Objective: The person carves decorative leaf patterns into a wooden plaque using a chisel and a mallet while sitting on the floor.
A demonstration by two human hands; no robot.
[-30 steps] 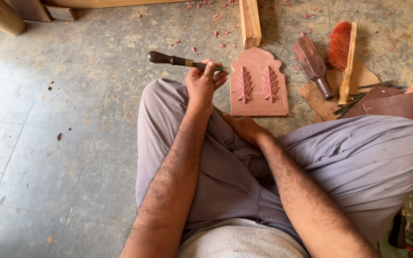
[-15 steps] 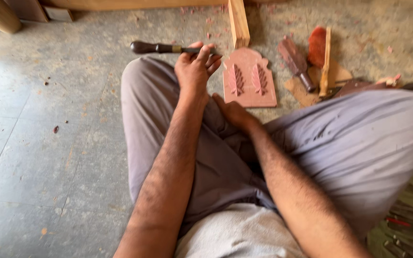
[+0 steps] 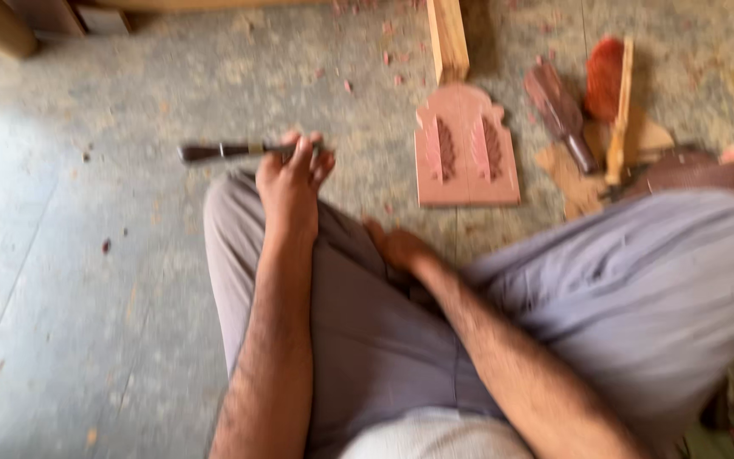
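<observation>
two hands show: the left hand (image 3: 292,180) has its grip clenched on a dark-handled chisel (image 3: 227,151); the right hand (image 3: 397,246) rests on the lap, grip unclear, carved panel (image 3: 465,149) beyond it.

We find bare floor (image 3: 87,280) to the left and ahead of the left hand (image 3: 290,183), open for passage. To the right, the carved panel (image 3: 466,149), wooden bar (image 3: 448,38), mallet (image 3: 561,110) and brush (image 3: 609,85) crowd the floor. The raised knees block low reaches.
</observation>
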